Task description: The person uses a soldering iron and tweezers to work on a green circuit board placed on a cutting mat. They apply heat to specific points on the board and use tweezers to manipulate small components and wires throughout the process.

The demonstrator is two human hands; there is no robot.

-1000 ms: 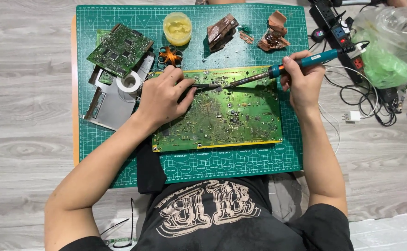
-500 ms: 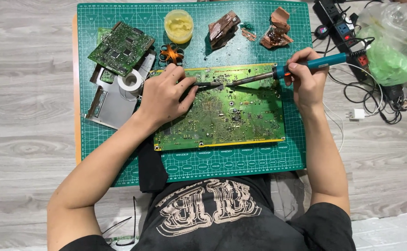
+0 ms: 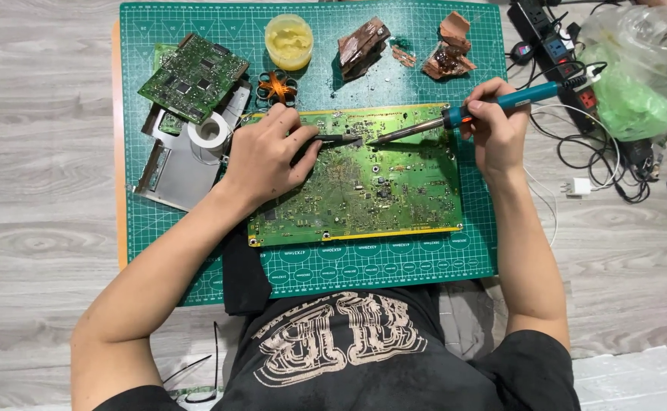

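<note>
The circuit board point(image 3: 356, 179) lies flat on the green mat point(image 3: 311, 68) as before, our left hand point(image 3: 269, 156) still gripping dark tweezers point(image 3: 337, 140) and our right hand point(image 3: 493, 125) the soldering iron point(image 3: 455, 118), tips nearly meeting, so work continues there.

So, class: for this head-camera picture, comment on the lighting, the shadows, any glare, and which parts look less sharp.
Head view: soft, even light, with only faint shadows under the left hand and the right hand; the large green circuit board and the soldering iron are sharp; mild sheen on the clear plastic bag; straight mat edges bow slightly toward the frame borders.
</note>
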